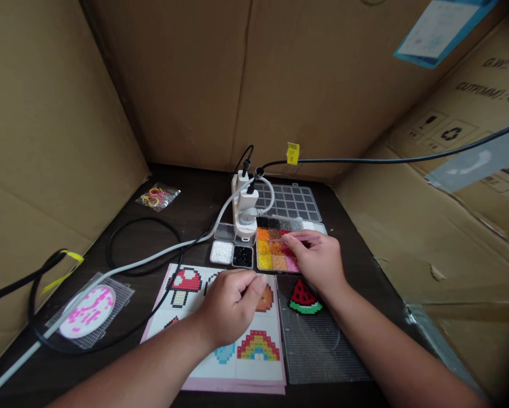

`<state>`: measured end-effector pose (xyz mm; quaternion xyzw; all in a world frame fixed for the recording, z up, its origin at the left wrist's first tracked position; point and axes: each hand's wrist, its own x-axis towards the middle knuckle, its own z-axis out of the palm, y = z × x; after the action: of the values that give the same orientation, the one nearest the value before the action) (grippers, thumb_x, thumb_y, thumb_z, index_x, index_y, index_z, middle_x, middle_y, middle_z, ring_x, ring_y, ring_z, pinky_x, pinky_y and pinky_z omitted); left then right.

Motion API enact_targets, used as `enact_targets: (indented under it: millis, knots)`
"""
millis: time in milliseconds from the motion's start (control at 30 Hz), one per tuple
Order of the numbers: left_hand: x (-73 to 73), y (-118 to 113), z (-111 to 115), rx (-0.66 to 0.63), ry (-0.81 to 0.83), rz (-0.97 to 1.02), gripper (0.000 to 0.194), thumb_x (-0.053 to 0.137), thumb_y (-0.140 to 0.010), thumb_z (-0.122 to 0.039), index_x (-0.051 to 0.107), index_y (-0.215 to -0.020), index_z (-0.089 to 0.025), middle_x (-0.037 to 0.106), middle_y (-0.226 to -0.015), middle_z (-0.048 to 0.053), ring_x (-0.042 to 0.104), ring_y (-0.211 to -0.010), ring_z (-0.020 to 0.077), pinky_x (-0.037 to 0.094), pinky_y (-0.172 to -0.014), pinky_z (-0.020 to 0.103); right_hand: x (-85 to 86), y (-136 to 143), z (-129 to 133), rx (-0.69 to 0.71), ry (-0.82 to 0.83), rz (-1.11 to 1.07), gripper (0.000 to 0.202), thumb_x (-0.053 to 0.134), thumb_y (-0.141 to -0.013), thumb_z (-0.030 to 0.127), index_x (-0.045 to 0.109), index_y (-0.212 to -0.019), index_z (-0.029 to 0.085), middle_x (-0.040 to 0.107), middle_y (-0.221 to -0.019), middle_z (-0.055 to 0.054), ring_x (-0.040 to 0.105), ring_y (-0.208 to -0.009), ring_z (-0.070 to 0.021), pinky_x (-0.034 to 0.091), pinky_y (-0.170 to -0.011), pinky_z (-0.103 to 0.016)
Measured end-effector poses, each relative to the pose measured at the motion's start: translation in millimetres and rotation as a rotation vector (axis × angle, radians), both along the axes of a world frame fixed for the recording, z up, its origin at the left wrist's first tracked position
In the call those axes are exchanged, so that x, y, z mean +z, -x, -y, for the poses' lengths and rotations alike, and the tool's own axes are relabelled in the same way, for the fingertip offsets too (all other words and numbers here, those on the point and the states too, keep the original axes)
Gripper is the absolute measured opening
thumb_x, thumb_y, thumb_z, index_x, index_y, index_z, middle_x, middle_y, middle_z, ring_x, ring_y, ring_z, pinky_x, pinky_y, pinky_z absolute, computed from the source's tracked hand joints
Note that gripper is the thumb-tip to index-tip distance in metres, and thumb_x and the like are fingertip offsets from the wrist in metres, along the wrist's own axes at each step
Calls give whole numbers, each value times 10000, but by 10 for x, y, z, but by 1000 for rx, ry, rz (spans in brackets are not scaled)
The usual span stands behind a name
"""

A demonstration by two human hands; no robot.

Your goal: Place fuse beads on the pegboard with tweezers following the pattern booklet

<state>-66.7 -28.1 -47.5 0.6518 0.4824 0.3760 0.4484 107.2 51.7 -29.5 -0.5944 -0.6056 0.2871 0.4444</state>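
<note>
1 white plate (105, 324) of pink beads rests on a small pegboard (124, 296) at far left. Next comes the pattern sheet (257, 371), with the left hand (233, 300) above it, fingers loosely curled; I cannot tell whether they hold anything. Beyond the sheet sit 2 little boxes, white beads (221, 252) and black beads (242, 256).

Further right, over the compartments of the bead case (257, 256), the right hand (322, 260) has thumb and fingers closed on pink tweezers (308, 239). Their long axis runs roughly crosswise, tip to the left – too faint to tell if a bead is caught. Picking beads seems the step in hand; the next move calls for a steady, light pinch.

Nearer, right of the sheet, the watermelon slice (302, 294) lies on a large pegboard (314, 354) – point away, green rind nearest the wearer.
</note>
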Motion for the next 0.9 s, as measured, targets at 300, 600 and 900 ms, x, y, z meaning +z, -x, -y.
enact_targets:
  millis: [300, 600, 900]
  knots:
    - [-1, -6, -6, 1, -2, -9, 415, 374, -945, -372, 300, -581, -188, 345, -561, -39, 336, -561, 106, 253, -552, 263, 0, -7, 1, 4, -9, 36, 184, 714, -687, 333, 725, -672, 150, 732, -686, -90, 680, -627, -208, 536, -583, -310]
    - [11, 16, -5, 3, 12, -3, 417, 373, -948, -373, 297, -583, -187, 347, -561, -39, 342, -563, 105, 254, -555, 262, 33, 25, 26, -1, 32, 17, 195, 712, -689, 334, 724, -680, 140, 729, -682, -91, 674, -607, -199, 535, -574, -304]
    - [16, 9, -14, 11, 18, -13, 419, 377, -952, -363, 283, -584, -187, 346, -563, -36, 345, -561, 105, 261, -553, 263, 3, -32, 3, 22, 5, 28, 179, 704, -706, 334, 719, -680, 158, 727, -685, -76, 677, -630, -196, 560, -609, -319]
